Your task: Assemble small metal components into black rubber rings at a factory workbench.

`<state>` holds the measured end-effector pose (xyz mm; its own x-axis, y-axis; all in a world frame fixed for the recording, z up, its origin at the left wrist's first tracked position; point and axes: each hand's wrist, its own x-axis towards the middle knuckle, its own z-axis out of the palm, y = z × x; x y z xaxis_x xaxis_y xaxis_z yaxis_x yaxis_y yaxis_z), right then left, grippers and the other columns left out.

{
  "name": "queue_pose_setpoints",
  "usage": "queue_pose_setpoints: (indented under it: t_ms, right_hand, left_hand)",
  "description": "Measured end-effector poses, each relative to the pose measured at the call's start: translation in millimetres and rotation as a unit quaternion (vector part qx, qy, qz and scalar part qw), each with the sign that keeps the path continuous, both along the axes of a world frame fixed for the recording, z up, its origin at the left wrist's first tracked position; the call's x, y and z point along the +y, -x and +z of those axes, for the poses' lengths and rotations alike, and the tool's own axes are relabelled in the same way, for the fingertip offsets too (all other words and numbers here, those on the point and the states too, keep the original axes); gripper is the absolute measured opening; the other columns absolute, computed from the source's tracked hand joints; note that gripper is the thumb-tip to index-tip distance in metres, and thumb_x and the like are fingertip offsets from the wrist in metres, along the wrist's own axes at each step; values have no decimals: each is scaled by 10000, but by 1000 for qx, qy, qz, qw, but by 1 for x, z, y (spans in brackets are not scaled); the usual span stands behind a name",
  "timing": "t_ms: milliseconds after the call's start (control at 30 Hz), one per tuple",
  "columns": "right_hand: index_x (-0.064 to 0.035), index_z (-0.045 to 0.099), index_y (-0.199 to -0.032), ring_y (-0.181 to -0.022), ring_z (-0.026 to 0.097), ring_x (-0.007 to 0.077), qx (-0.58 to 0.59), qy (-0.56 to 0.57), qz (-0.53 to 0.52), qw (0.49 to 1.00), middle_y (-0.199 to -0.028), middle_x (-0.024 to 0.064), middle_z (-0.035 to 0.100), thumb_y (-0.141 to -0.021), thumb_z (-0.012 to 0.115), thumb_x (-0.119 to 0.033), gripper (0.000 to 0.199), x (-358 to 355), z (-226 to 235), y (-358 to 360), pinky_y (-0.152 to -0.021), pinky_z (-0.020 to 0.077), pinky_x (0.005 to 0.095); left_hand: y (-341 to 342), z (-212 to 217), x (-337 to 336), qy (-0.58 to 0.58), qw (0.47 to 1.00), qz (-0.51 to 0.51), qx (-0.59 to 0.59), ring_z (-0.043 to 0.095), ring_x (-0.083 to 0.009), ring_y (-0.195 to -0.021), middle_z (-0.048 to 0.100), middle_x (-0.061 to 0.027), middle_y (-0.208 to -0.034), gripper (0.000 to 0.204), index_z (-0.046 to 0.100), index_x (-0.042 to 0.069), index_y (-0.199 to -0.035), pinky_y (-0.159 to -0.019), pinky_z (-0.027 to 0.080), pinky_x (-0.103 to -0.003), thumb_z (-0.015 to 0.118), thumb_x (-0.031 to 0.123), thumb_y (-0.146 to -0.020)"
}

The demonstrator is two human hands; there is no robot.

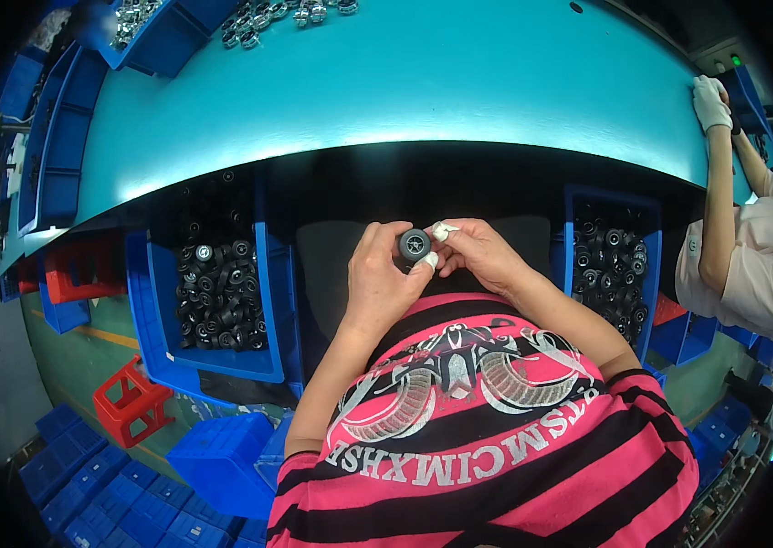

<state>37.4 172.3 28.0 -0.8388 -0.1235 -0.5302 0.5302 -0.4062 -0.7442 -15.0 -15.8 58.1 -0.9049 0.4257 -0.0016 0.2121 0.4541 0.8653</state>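
In front of my chest, my left hand (381,281) grips a small black toy wheel (407,258) between thumb and fingers. The wheel's silver, spoked hub faces up. White wrapping covers the tip of the left thumb. Close against the wheel's right side is my right hand (485,254), its fingers curled and pressed together. A white wrap (444,230) sits on one of its fingertips. Whether the right fingers pinch the wheel or some small piece is too small to tell.
Blue bins of black wheels stand on my left (222,310) and right (607,274). Beyond runs a turquoise table (404,91) with silver parts (258,18). A gloved co-worker's hand (711,102) rests at its right end. A red stool (131,402) stands lower left.
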Motion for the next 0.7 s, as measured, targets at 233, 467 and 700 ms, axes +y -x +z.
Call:
queue_pose_setpoints:
  t_ms: [233, 467, 700]
  right_hand:
    - [-32, 756, -1068, -786, 695, 114, 201, -279, 78, 936, -891, 79, 733, -922, 732, -150, 189, 25, 54, -6, -684, 560, 294]
    - [-57, 764, -1003, -781, 703, 244, 400, -483, -16, 779, -908, 94, 739, -887, 726, -159, 159, 123, 171, 75, -712, 560, 350]
    - [-91, 648, -1313, -1069, 631, 292, 364, -661, -59, 653, -1194, 137, 639, -882, 763, -299, 491, 176, 129, 249, -944, 533, 426]
  left_hand:
    - [11, 21, -20, 2, 999, 19, 51, 629, -199, -847, 592, -89, -970, 381, 671, 0, -1122, -758, 529, -323, 787, 36, -761]
    - [35, -5, -223, 367, 874, 264, 177, 585, -367, -984, 560, -177, -1057, 554, 620, 0, -1285, -894, 486, -449, 789, 57, -760]
    - [44, -3, -156, 114, 963, 220, 105, 564, -182, -787, 584, -80, -930, 407, 662, 17, -1273, -704, 492, -314, 680, -6, -866]
